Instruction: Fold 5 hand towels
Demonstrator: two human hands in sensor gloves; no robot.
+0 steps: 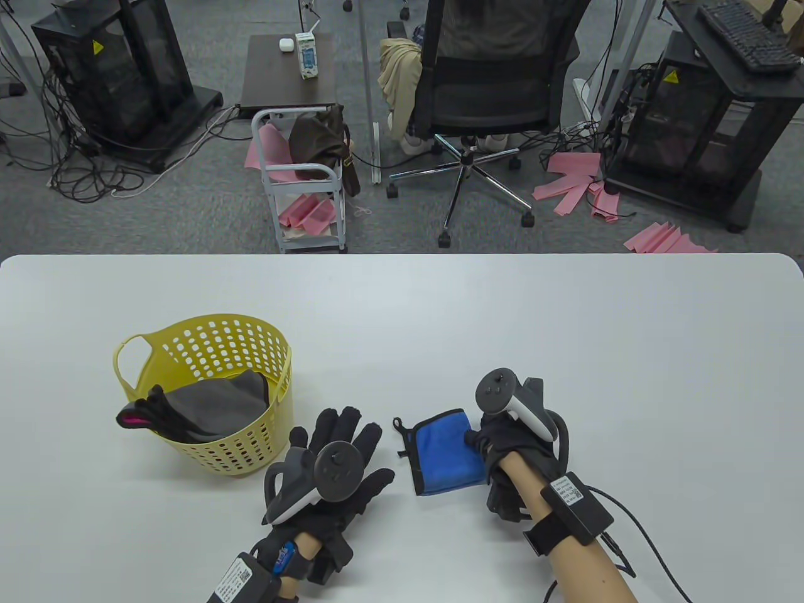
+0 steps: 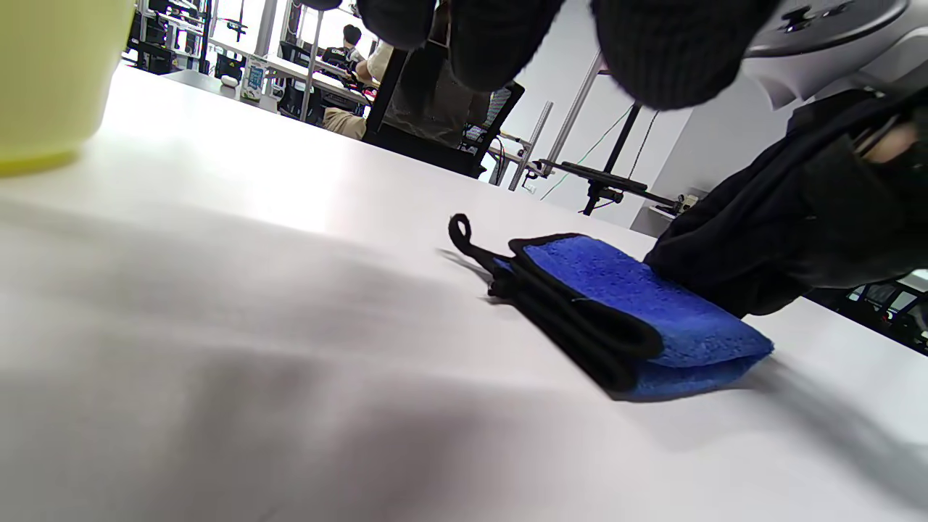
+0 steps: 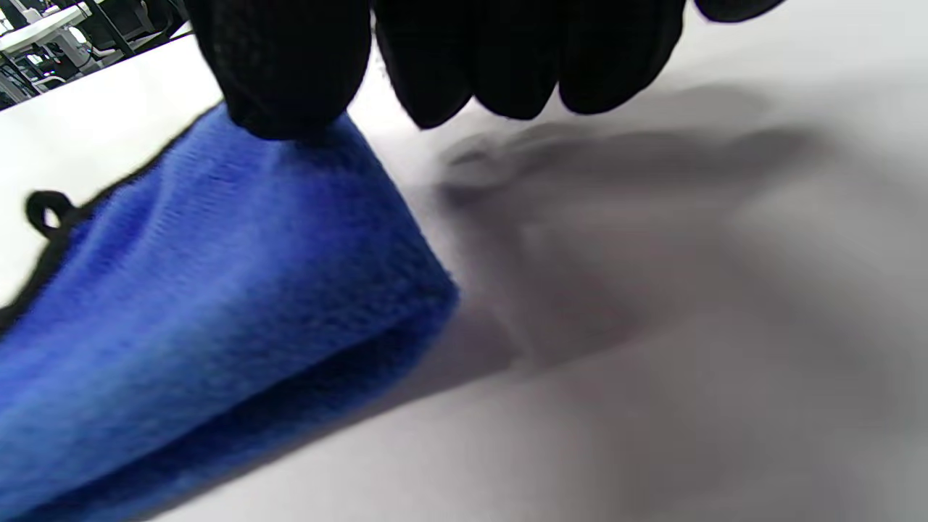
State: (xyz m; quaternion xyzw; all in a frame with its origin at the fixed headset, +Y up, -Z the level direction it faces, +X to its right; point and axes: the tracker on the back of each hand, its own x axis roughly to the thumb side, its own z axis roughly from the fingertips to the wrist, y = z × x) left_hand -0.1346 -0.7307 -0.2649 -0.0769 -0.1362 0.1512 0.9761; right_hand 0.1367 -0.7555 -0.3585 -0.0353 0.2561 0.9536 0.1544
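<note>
We see a folded blue microfibre hand towel with black edging (image 1: 447, 452) lying flat on the white table (image 1: 565, 326), toward the near edge and a little right of the middle, with its small black hanging loop (image 1: 398, 425) pointing away to the left. Our right hand (image 1: 502, 449), in a black sensor glove with a grey tracker strapped on its back, rests on the right side of this towel: the right wrist view shows one fingertip (image 3: 290, 80) pressing down on the blue cloth near its folded corner, while the other fingers curl loosely above the bare table beside it, not closed round anything. From the left wrist view the towel shows as a thick stack of layers with the black hem toward the camera and the right hand lying on its far side. Our left hand (image 1: 342, 465), gloved likewise, lies spread with the fingers splayed wide, just to the left of the towel and apart from it, holding nothing. Toward the near left part of the table stands a yellow perforated plastic basket (image 1: 276, 402) with a handle, and in it lie grey and dark towels (image 1: 213, 408), one draped over the near rim with a strip of pink showing.
</note>
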